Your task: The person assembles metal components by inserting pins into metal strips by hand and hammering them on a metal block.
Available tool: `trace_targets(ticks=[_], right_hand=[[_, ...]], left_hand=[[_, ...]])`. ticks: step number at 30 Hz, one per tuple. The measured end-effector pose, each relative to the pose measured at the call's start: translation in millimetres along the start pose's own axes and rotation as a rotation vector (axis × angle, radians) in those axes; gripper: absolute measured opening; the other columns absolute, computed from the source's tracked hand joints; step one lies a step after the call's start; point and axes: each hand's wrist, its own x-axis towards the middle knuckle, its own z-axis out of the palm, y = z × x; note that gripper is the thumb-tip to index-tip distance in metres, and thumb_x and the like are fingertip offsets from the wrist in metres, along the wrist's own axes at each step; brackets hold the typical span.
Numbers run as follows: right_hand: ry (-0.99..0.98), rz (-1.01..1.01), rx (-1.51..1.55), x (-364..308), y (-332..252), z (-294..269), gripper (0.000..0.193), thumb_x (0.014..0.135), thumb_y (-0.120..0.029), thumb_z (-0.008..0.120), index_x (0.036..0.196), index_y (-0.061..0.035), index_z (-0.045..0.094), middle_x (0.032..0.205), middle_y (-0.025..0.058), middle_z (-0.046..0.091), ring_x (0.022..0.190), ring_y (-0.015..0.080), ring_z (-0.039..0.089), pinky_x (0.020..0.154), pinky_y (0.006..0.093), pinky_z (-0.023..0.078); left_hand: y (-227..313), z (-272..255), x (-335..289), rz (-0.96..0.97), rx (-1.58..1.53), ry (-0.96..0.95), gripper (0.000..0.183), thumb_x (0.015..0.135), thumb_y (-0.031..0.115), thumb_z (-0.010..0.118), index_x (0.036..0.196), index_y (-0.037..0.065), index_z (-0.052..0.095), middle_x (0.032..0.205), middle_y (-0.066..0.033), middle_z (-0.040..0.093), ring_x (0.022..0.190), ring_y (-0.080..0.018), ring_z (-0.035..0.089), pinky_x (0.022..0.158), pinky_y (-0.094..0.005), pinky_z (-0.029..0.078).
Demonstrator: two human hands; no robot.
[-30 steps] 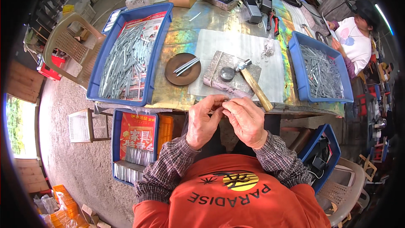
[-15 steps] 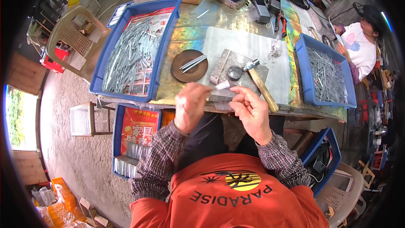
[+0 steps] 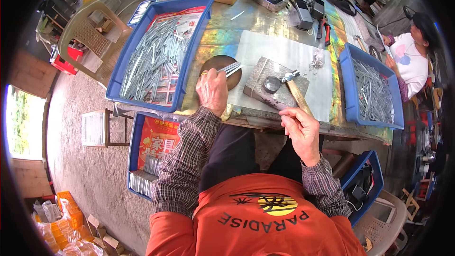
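Note:
At the table's near left, my left hand (image 3: 212, 91) has its fingers closed at the edge of a brown round plate (image 3: 215, 61). Its fingertips cover the near ends of a few thin metal strips (image 3: 231, 69) lying across that plate; the grip itself is partly hidden. My right hand (image 3: 303, 135) hovers at the front edge with fingers curled together, close to the handle end of a hammer (image 3: 297, 96). Whatever might be in its fingertips is too small to make out. The hammer's head rests on a flat metal block (image 3: 265, 73), beside a dark round piece (image 3: 271, 84).
Blue trays of metal strips stand left (image 3: 112, 78) and right (image 3: 350, 83). White paper (image 3: 251, 42) lies under the block. Pliers (image 3: 326, 31), power adapters and cables crowd the back. Another person (image 3: 411, 61) sits at far right. A blue crate (image 3: 134, 151) stands below left.
My left hand has moved left to the strips on the round plate. My right hand has shifted right, away from the left. The small white piece between them is out of sight.

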Motion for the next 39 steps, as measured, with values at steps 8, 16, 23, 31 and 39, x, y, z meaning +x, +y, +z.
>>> trace_targets(ticks=[8,16,23,31,39], right_hand=[[0.008,-0.011,-0.057,-2,-2,-6,0.01,0.085,-0.001,0.057,0.092,0.002,0.063,0.072,0.0022,0.059,0.06,0.0051,0.053,0.052,0.0188,0.042],[0.043,-0.001,-0.084,2,0,-14,0.009,0.087,-0.005,0.059,0.092,0.001,0.064,0.067,0.0011,0.057,0.056,0.0047,0.05,0.05,0.0189,0.04],[0.028,-0.007,-0.081,4,-1,-10,0.01,0.087,-0.005,0.059,0.092,0.0012,0.064,0.067,0.0009,0.057,0.056,0.0046,0.05,0.05,0.0187,0.04],[0.012,0.0,-0.106,4,0,-8,0.01,0.086,-0.004,0.059,0.092,0.0016,0.064,0.068,0.0015,0.057,0.057,0.0049,0.051,0.05,0.0189,0.04],[0.004,-0.012,-0.104,5,-2,-10,0.01,0.086,-0.003,0.058,0.092,0.0021,0.063,0.069,0.0022,0.058,0.058,0.0056,0.053,0.052,0.0192,0.042]], left_hand=[[-3,-36,4,0.112,-0.095,0.09,0.008,0.073,0.008,0.065,0.081,0.01,0.063,0.076,-0.0055,0.058,0.07,-0.0267,0.058,0.062,-0.0381,0.045],[-102,-99,30,-0.133,0.165,-0.09,0.011,0.079,0.01,0.056,0.081,0.007,0.066,0.076,-0.0124,0.063,0.068,-0.0308,0.063,0.06,-0.0406,0.047],[-161,-95,33,-0.365,0.463,-0.574,0.018,0.07,0.011,0.063,0.084,0.002,0.069,0.083,-0.0211,0.066,0.081,-0.0342,0.066,0.071,-0.0414,0.053],[-163,-93,38,-0.422,0.388,-0.66,0.028,0.067,0.022,0.074,0.085,0.002,0.069,0.088,-0.0208,0.066,0.087,-0.034,0.065,0.072,-0.0405,0.052],[-188,-75,37,-0.43,0.266,-0.716,0.033,0.062,0.027,0.079,0.083,0.002,0.069,0.089,-0.0206,0.066,0.086,-0.0341,0.065,0.072,-0.0415,0.052]])
